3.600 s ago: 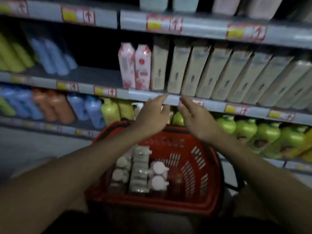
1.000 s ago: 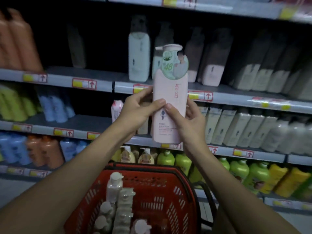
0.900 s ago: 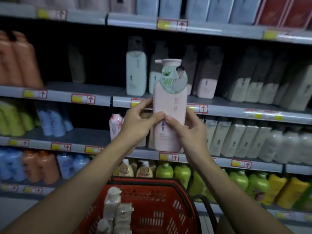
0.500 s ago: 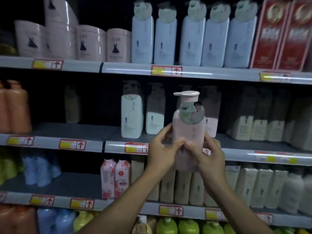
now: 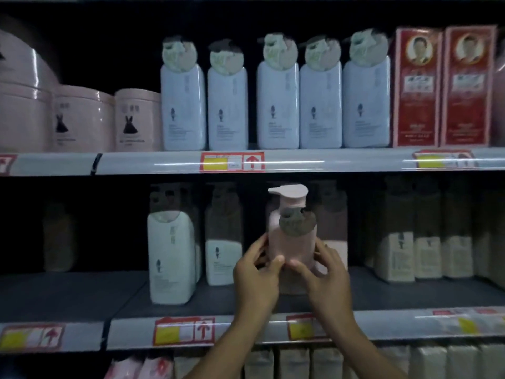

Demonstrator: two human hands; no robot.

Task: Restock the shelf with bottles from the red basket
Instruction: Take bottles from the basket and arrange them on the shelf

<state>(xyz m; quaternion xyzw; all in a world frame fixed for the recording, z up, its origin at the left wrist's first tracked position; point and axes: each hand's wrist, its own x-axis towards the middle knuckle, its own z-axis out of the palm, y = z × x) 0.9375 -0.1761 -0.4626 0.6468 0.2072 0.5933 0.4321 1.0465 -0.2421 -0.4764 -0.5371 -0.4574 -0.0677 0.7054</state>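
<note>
Both hands, left hand [image 5: 258, 280] and right hand [image 5: 326, 280], grip the pink pump bottle [image 5: 292, 236] upright over the middle shelf [image 5: 131, 294], not yet set down; basket out of sight

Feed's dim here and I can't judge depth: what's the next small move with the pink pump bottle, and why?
Probably ease the pink pump bottle down onto the shelf. The left hand and right hand grip its base, upright, beside the white bottle.
</note>
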